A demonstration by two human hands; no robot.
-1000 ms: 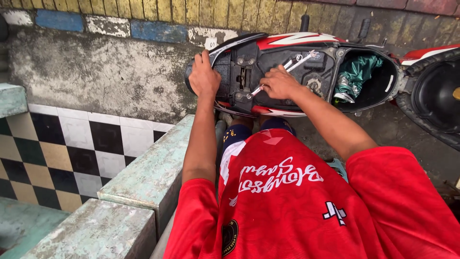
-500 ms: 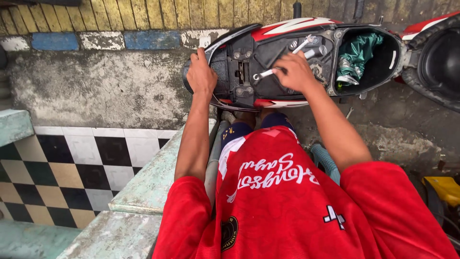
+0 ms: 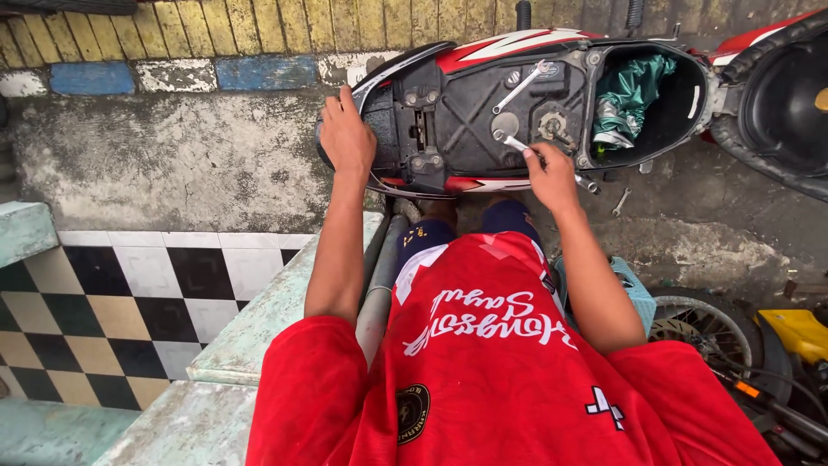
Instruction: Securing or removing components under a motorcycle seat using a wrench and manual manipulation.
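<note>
We see no signs and no screens here. The one package-like thing is a crumpled green bag [image 3: 634,91], glossy, with a silvery fold at its lower end, stuffed in the open black compartment just right of our right grip [image 3: 552,173] and a little beyond it, well apart from our left grip [image 3: 347,138]. Nearer than both grips, on our red shirt, sit a round black badge [image 3: 414,412] with a gold edge, below the left grip, and a small white mark [image 3: 605,406], below the right grip.

Cloth [image 3: 636,91] in scooter [image 3: 483,112] compartment
</note>
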